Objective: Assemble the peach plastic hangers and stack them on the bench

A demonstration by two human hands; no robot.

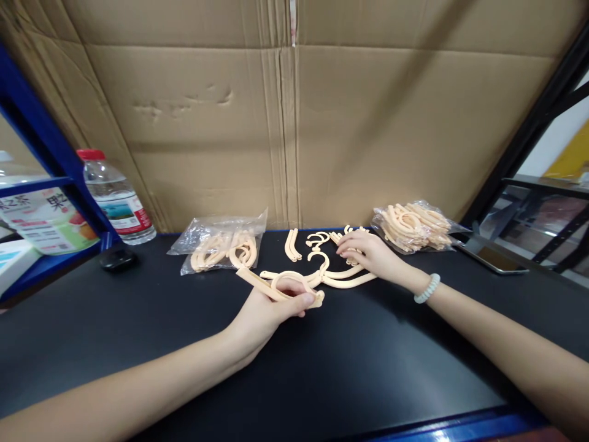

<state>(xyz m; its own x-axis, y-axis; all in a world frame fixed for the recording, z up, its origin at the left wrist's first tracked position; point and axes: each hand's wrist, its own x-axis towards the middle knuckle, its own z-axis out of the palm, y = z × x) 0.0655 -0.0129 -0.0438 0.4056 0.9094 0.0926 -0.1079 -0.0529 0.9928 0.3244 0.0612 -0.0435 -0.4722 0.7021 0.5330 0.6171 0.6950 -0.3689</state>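
My left hand (262,310) is closed around a beige plastic folding hanger (257,281), with the hook curling up by my thumb. Over a pile of loose beige hanger pieces (338,237) at the back, my right hand (368,250) has its fingers bent down; whether a piece is between the fingertips is hidden. An opened-out hanger (343,282) lies on the black table between my hands, its hook pointing away from me. Loose hooks (317,238) and a pair of curved hanger arms (293,245) lie behind it.
Clear bags of hanger parts stand at the back left (221,248) and back right (411,226). Further left are a black mouse (118,259) and a red-capped water bottle (117,199). A phone (492,255) lies at right. Cardboard (207,123) walls off the back.
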